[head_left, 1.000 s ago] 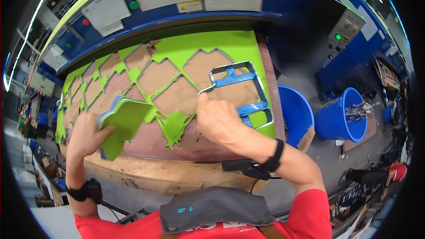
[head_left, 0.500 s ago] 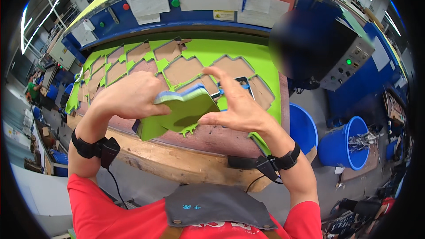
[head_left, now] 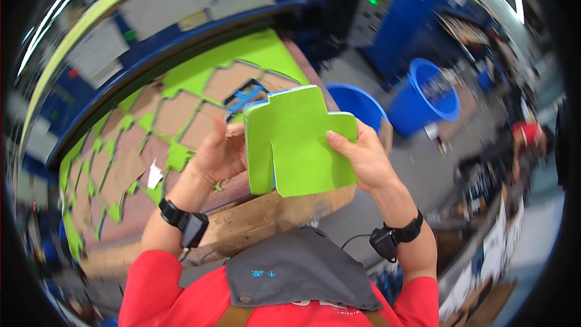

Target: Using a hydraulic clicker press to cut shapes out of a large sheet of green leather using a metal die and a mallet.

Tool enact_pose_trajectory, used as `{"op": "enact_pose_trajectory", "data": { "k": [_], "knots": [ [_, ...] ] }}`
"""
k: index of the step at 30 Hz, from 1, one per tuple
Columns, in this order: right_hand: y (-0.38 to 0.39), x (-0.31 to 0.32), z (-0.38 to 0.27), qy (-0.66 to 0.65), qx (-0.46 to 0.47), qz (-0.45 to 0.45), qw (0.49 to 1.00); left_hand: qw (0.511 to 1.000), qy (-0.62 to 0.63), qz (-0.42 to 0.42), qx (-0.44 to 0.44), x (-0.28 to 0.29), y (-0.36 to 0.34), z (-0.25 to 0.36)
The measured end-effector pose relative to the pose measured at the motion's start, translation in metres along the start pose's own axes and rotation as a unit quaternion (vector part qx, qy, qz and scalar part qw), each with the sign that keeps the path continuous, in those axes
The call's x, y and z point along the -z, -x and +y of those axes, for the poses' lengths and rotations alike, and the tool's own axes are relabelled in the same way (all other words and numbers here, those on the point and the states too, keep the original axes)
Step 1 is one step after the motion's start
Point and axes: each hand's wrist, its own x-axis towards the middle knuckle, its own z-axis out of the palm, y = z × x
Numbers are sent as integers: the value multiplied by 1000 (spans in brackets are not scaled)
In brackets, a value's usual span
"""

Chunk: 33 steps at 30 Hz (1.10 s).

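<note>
My right hand (head_left: 368, 156) grips the right side of a stack of bright green cut-out sheet pieces (head_left: 302, 145), its thumb on the top face. The stack has a stepped outline and a slit near its left side, and layers of white and blue show along its edges. Against the stack's left edge is my left hand (head_left: 219, 151), with its thumb raised apart; its fingertips are partly hidden by the stack. Behind the stack, a blue-framed cutting die (head_left: 245, 98) rests on the work table.
A cut-up green sheet (head_left: 181, 79) with several shaped holes covers the table, a white scrap (head_left: 155, 174) on it. The table's wooden front edge (head_left: 266, 215) lies near me. To the right stand two blue bins (head_left: 357, 102), a control box (head_left: 366, 15) and, farther off, another person (head_left: 526, 139).
My view has swung to the right. The stack has moved rightward, and its green face is now turned up toward me. My right hand has closed on it; my left has let go.
</note>
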Motion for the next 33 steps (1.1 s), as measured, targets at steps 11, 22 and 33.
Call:
{"op": "enact_pose_trajectory", "data": {
  "k": [11,22,33],
  "knots": [
    [187,-46,67,14,-31,416,909,917,-102,92,375,-36,-30,-125],
    [367,-164,172,172,-15,708,685,786,-235,-123,559,-101,53,-239],
    [548,-399,274,115,14,879,462,586,-282,-343,678,-196,286,-350]
  ]
}}
